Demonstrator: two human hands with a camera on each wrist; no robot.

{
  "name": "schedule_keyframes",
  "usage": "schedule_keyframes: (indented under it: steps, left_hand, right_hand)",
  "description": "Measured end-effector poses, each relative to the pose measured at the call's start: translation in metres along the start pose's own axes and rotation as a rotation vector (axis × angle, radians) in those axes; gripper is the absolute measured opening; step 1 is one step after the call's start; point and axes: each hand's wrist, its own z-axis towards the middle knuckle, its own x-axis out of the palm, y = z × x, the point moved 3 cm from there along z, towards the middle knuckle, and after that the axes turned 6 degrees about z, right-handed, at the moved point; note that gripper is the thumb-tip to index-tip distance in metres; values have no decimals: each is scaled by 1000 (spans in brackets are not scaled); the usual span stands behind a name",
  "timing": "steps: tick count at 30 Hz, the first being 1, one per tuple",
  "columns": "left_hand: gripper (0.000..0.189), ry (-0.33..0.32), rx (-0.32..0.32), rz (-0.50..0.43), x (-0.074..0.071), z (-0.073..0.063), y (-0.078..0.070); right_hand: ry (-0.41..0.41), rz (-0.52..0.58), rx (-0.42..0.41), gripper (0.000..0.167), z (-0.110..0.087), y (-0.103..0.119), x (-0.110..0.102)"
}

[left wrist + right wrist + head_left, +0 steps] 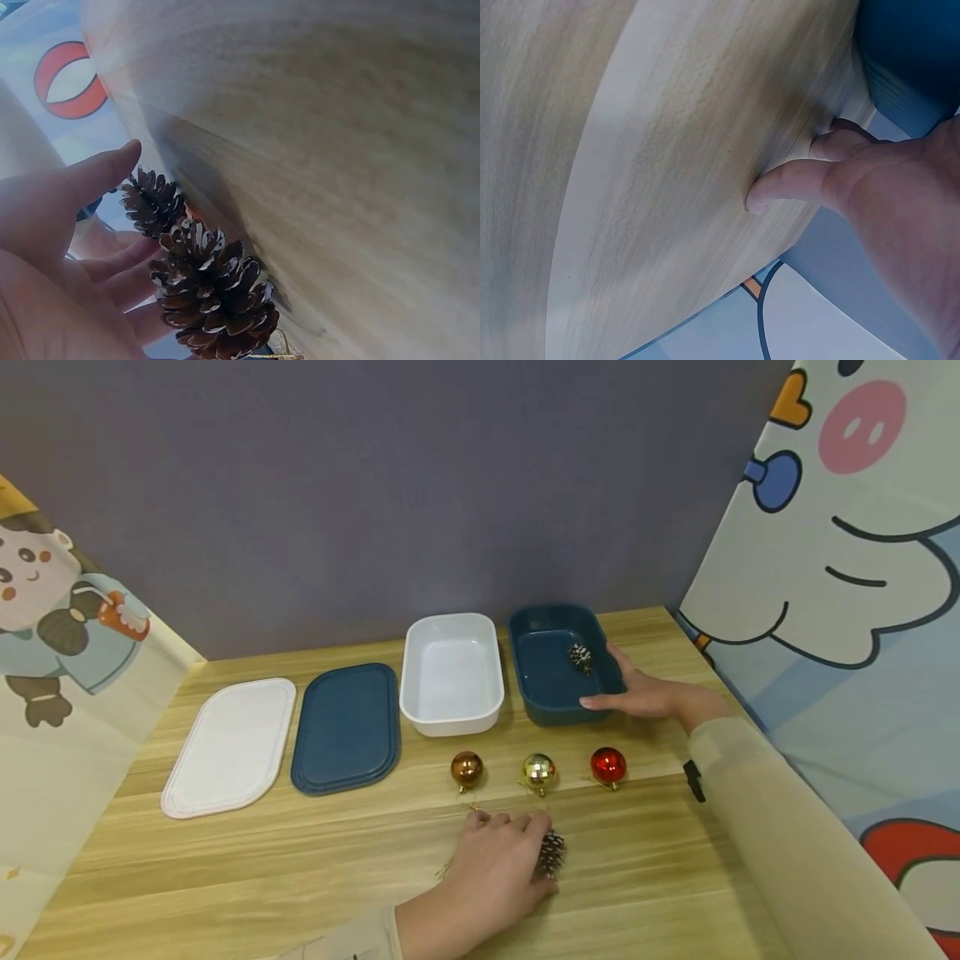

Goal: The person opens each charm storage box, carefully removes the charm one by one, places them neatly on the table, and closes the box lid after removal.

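Note:
My left hand (498, 872) is low over the front of the table, palm side toward a pine cone (551, 854). In the left wrist view two brown pine cones with pale tips show: a larger one (217, 296) in front and a smaller one (154, 202) behind. Its thumb stands apart from them, and the fingers reach behind them. My right hand (645, 693) holds the right side of a dark blue container (532, 681), thumb over the rim and fingers along the outside. Inside that container lies a small pine cone (580, 657).
A brown bauble (467, 769), a gold bauble (539, 771) and a red bauble (608, 765) form a row. Beside the blue container stands a white container (452, 681). Farther left lie a dark blue lid (347, 727) and a white lid (231, 746). A grey wall (420, 502) rises behind.

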Motion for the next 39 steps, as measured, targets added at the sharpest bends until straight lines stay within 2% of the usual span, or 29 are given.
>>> schedule_keyframes:
  steps: [8, 13, 26, 33, 39]
  left_hand:
    - [77, 13, 2, -38, -1, 1, 0]
    - [82, 11, 17, -21, -1, 2, -1]
    - [69, 47, 52, -37, -9, 0, 2]
    - [51, 14, 66, -61, -9, -1, 4]
    - [52, 10, 54, -64, -9, -1, 5]
  right_hand:
    - [-1, -7, -4, 128, -1, 1, 0]
    - [2, -1, -8, 128, -2, 0, 2]
    - [2, -2, -9, 127, -1, -1, 0]
    - [0, 1, -14, 127, -1, 0, 0]
    - [0, -2, -3, 127, 0, -1, 1]
